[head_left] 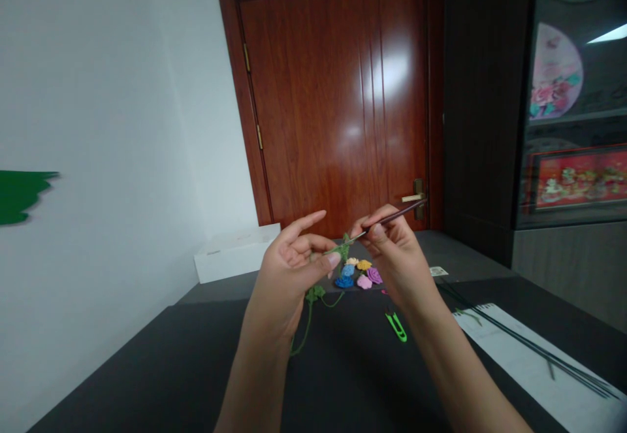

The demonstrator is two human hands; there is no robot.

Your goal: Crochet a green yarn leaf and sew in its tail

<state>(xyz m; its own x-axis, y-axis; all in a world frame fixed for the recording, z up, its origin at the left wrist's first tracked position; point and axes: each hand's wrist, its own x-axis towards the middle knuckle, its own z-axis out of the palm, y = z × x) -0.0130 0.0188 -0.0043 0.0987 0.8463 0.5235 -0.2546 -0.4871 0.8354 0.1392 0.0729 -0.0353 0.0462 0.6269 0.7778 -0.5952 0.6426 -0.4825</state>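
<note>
One black table (333, 381) fronts a glossy wooden door (318, 93); above its middle, the left hand (298, 260) pinches knobbly green crochet (345, 249), the right hand (394, 243) grips a slim hook (404, 211) (ruffled flowers (348, 270) lie farther off).

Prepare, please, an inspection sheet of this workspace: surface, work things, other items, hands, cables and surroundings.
Surface: dark tabletop.
Work things: green yarn piece and slim tool, its tip at the yarn.
Other items: coloured flower-like pieces grouped beyond the hands; bright green snips; white sheet with dark thin rods across it; white box near the wall.
Hands: left hand pinches the yarn piece; right hand holds the tool like a pen.
Cables: nothing seen.
Surroundings: wooden door, shut; pale wall; glass-fronted cabinet at the right.
</note>
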